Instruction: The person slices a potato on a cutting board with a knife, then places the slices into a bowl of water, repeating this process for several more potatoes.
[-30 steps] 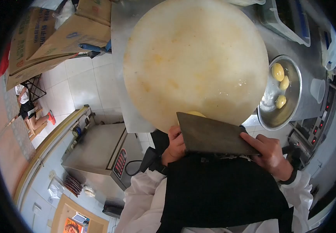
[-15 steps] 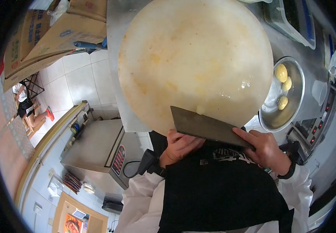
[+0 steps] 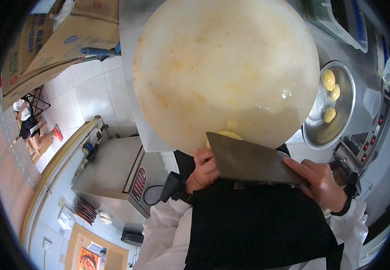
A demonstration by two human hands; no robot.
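Steel cleaver (image 3: 249,162) was gripped by right hand (image 3: 323,184), index finger along spine; left hand (image 3: 204,171) fingers curled on potato (image 3: 224,134) at board (image 3: 226,67) edge.

There were three potatoes (image 3: 328,80) in one bowl (image 3: 314,139), one potato (image 3: 225,133) and one small piece (image 3: 232,123) on one cutting board (image 3: 222,63), and one cleaver (image 3: 249,159).

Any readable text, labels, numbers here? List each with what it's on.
Nothing legible.
Cardboard boxes: blue logo, green print, too blurred.
Apron: small white print, too small.
Steel machine's red panel: illegible.
Cooker panel: red lights, no readable digits.
Cleaver in the right hand: no marking visible.
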